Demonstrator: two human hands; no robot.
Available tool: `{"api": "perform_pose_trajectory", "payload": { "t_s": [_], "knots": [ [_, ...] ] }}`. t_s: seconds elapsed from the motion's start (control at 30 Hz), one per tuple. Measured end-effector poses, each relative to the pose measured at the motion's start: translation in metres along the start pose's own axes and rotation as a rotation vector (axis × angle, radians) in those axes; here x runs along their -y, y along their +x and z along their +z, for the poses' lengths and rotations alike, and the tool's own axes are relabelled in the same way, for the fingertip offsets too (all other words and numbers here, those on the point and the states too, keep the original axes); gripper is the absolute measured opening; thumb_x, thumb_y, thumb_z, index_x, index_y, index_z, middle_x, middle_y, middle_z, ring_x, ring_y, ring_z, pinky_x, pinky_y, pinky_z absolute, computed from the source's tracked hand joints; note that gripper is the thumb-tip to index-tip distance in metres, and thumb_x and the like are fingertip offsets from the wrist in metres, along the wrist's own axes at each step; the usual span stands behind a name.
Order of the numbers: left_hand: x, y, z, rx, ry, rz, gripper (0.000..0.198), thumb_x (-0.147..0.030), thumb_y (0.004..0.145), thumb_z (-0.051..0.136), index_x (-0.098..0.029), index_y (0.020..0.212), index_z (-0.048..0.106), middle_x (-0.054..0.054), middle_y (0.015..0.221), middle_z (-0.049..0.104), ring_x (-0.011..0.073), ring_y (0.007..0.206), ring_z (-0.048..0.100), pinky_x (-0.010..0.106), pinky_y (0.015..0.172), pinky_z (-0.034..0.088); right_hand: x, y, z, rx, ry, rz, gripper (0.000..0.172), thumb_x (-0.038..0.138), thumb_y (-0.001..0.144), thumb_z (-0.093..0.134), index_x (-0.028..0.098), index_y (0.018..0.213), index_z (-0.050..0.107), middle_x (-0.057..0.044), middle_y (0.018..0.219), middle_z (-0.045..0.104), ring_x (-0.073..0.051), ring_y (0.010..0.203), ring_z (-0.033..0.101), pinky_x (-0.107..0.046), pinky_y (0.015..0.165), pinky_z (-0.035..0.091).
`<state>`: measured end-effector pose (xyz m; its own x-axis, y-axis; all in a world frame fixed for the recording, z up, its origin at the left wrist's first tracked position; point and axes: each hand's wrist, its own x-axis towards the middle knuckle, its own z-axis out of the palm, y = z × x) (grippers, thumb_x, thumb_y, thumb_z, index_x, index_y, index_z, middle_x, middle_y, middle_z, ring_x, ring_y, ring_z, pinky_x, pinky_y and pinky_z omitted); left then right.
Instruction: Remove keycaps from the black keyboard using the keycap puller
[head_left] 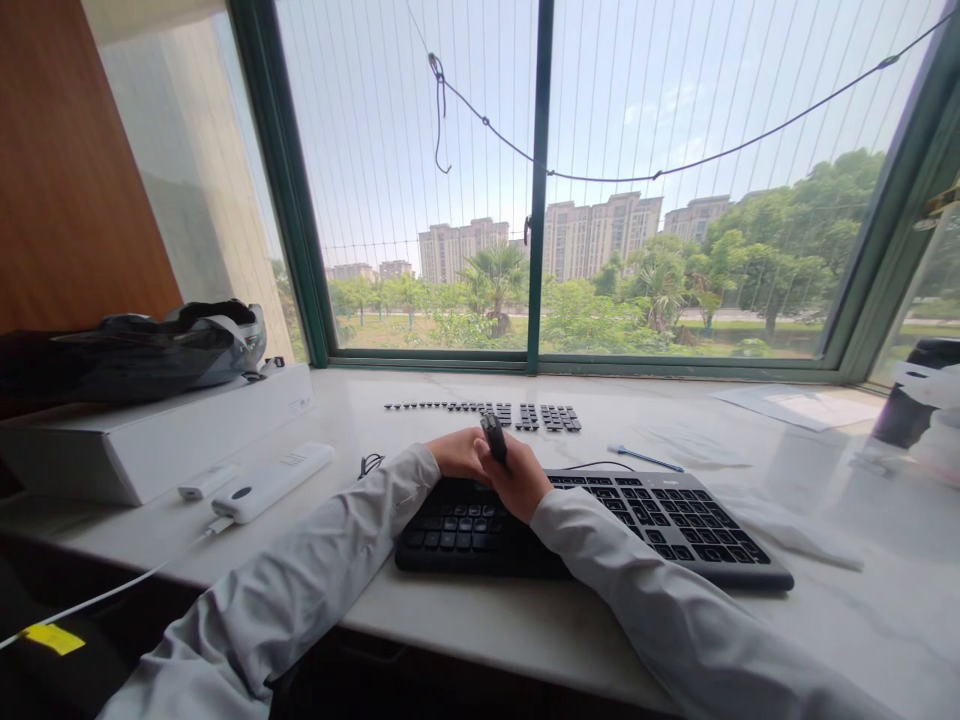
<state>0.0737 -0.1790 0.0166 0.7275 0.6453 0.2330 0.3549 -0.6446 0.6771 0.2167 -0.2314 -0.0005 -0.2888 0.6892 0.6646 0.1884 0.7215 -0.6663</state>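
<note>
A black keyboard (742, 572) lies on the white marbled counter, with keycaps on its left part and bare key sockets over the middle and right. Above its upper edge my right hand (523, 482) is closed around a short black handle (493, 437) that points upward; its lower end is hidden, so its kind does not show. My left hand (456, 452) meets the right one over the keys, its fingertips mostly hidden behind it. Beyond both hands, loose black keycaps (560, 418) are laid out in rows on the counter.
On the left are a white box (120, 450) with a dark bag (172, 340) on top, a white power bank (270, 484) and its cable. A blue brush-like stick (646, 459), clear plastic (787, 525) and paper (802, 405) lie right. A window stands behind.
</note>
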Motion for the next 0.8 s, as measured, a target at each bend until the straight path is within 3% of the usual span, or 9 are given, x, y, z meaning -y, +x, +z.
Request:
{"api": "perform_pose_trajectory", "payload": {
  "t_s": [0.1, 0.23, 0.43, 0.63, 0.8],
  "knots": [
    [-0.003, 0.000, 0.000, 0.084, 0.015, 0.058, 0.011, -0.014, 0.064, 0.064, -0.008, 0.073, 0.067, 0.006, 0.077, 0.066, 0.0183, 0.075, 0.056, 0.026, 0.069, 0.044, 0.005, -0.001, 0.000, 0.019, -0.016, -0.034, 0.013, 0.032, 0.081, 0.047, 0.023, 0.077, 0.055, 0.000, 0.068, 0.055, -0.016, 0.062, 0.046, -0.028, 0.060, 0.035],
    [0.001, 0.001, 0.002, 0.078, -0.076, 0.026, 0.017, -0.016, 0.065, 0.065, -0.007, 0.079, 0.066, 0.004, 0.074, 0.064, 0.0169, 0.072, 0.055, 0.025, 0.067, 0.044, 0.007, 0.001, -0.004, -0.066, -0.066, -0.020, 0.017, 0.031, 0.082, 0.046, 0.022, 0.068, 0.050, 0.001, 0.062, 0.049, -0.014, 0.058, 0.043, -0.027, 0.057, 0.032],
    [0.002, 0.004, 0.001, 0.101, -0.085, -0.123, 0.017, -0.026, 0.071, 0.062, -0.008, 0.074, 0.062, -0.002, 0.053, 0.051, 0.0081, 0.046, 0.046, 0.021, 0.045, 0.036, 0.010, 0.004, -0.012, -0.113, -0.031, -0.037, 0.021, 0.034, 0.082, 0.046, 0.021, 0.065, 0.047, 0.002, 0.059, 0.048, -0.013, 0.056, 0.041, -0.026, 0.055, 0.032],
    [-0.002, 0.007, 0.003, 0.046, -0.211, -0.113, 0.043, -0.040, 0.072, 0.066, -0.010, 0.102, 0.059, 0.003, 0.075, 0.062, 0.0058, 0.046, 0.048, 0.019, 0.043, 0.039, 0.001, 0.009, -0.016, -0.238, -0.035, 0.028, 0.026, 0.038, 0.083, 0.043, 0.021, 0.064, 0.043, 0.002, 0.059, 0.045, -0.013, 0.058, 0.041, -0.026, 0.055, 0.032],
    [0.000, 0.007, 0.001, -0.018, -0.232, -0.163, 0.051, -0.045, 0.069, 0.068, -0.013, 0.107, 0.057, 0.008, 0.095, 0.064, 0.0034, 0.047, 0.047, 0.018, 0.042, 0.039, -0.003, 0.010, -0.018, -0.289, 0.023, 0.083, 0.029, 0.044, 0.083, 0.043, 0.021, 0.065, 0.044, 0.002, 0.060, 0.046, -0.014, 0.060, 0.042, -0.026, 0.057, 0.034]
  ]
}}
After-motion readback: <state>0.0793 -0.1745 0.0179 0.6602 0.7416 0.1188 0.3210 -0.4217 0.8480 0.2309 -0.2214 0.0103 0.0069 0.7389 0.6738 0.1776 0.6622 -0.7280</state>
